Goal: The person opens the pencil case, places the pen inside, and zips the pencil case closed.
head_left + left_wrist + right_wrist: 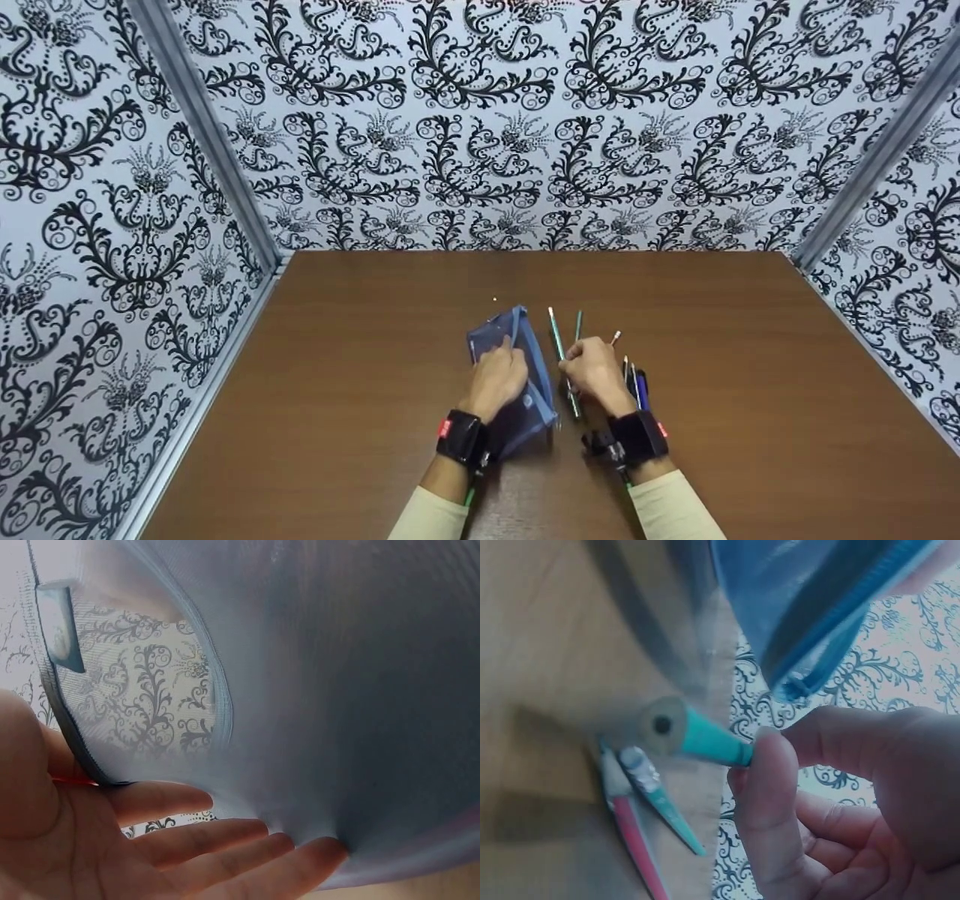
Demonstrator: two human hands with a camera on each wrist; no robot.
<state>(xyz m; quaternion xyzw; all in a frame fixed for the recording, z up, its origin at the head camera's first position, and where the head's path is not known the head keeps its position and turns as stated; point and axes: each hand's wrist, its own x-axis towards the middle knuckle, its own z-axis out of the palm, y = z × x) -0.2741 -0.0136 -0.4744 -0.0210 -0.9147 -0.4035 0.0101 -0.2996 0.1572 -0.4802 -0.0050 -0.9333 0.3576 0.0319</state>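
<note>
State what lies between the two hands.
In the head view, part of the blue pouch lies nearer the left hand, then a green pencil held by the right hand.

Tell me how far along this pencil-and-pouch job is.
Done: blue pouch is open, held by the left hand. In hand: the right hand pinches a teal pencil, probably bound for it. Remaining: a pink pencil and blue pen, among others, lie on the table. Pouch contents unclear.

The pouch [535,367] is left of the pencil [714,739] in the right hand [595,367]. Writing tools [642,391] lie further right on the table [360,367], before the wall [517,150].
</note>
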